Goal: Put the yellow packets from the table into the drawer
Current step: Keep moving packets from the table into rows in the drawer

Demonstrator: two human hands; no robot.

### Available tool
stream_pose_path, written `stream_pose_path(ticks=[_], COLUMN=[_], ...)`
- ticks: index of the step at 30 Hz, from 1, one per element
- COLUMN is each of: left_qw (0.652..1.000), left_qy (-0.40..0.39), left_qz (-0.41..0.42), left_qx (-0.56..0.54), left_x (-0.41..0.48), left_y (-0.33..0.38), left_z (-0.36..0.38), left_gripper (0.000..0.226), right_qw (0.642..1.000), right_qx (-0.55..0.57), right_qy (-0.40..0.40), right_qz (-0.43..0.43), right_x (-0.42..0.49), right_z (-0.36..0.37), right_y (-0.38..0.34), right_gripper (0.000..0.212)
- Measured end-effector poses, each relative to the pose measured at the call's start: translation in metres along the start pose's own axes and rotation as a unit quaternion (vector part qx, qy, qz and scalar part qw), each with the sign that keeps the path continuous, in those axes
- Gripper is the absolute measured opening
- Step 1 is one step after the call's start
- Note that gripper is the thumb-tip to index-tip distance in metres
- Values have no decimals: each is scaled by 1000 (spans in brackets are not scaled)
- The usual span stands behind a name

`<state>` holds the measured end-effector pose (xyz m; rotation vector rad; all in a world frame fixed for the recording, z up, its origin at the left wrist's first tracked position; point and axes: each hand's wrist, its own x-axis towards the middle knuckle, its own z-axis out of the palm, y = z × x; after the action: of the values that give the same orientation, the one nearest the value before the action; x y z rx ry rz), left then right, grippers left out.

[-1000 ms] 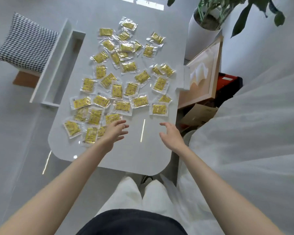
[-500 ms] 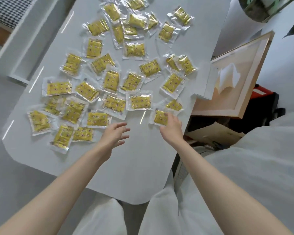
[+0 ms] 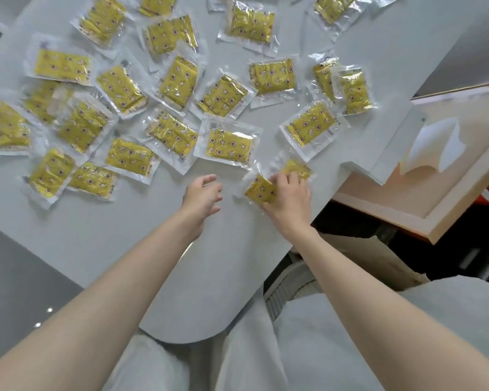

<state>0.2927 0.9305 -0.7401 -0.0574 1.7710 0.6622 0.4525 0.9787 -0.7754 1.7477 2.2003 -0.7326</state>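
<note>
Yellow packets (image 3: 228, 147), star-and-moon print

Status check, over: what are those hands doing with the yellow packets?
Right hand grips nearest yellow packet. Left hand open, empty, beside it. Other packets spread over white table. Nothing in the way.

The scene was seen through a single wide-angle camera worn on the head, aimed forward and steeply down. The table (image 3: 124, 235) was viewed from close above its near rounded edge. The yellow packets (image 3: 226, 145) were framed across the upper half, and both forearms were taken in from the lower corners.
</note>
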Motion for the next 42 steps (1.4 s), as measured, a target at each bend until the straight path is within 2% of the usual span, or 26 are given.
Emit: stream_pose_path(ticks=[3,5,6,7,9,11,15,17,18,20,22,24,27,30,34,37,42], left_qw=[1000,1000,999,999,999,998,997,996,995,992,987,976,938,895,810,716,624], left_qy=[-1,-14,-21,-31,-50,-68,-60,-39,-31,-24,-23,-14,8,7,13,19,3], left_qz=[-7,-7,-8,-9,-6,8,51,67,78,110,158,213,290,332,380,378,325], left_qx=[14,25,22,14,-7,-16,-27,-49,-56,-51,-20,47,189,298,447,587,711], left_x=[2,0,-1,-2,-4,-5,-3,-2,-1,0,2,6,21,37,55,65,64], left_y=[-8,-14,-16,-20,-26,-30,-30,-26,-22,-12,3,20,45,67,87,94,85], left_z=[8,11,12,12,13,15,20,19,17,15,11,8,2,-1,5,10,19], left_gripper=[39,42,44,48,54,54,52,41,35,28,26,22,18,21,30,43,68], right_qw=[999,995,977,940,870,851,819,839,857,864,872,903,944,962,976,976,964], right_qx=[-21,87,199,318,454,478,521,508,482,430,374,294,195,197,198,185,233], right_qy=[-27,-36,-65,-103,-163,-197,-222,-146,-73,63,95,75,66,88,83,102,77], right_qz=[-10,14,44,74,102,88,94,127,164,255,303,304,259,169,48,45,99], right_x=[-2,-3,-4,-6,-11,-20,-31,-29,-25,-15,-1,13,24,20,7,3,8], right_z=[2,0,-4,-9,-18,-22,-29,-29,-27,-21,-15,-10,-4,4,8,7,5], right_y=[2,4,4,3,4,6,11,14,17,19,15,7,-6,-6,8,12,8], right_gripper=[27,18,15,16,32,44,39,29,23,21,42,63,66,63,74,82,86])
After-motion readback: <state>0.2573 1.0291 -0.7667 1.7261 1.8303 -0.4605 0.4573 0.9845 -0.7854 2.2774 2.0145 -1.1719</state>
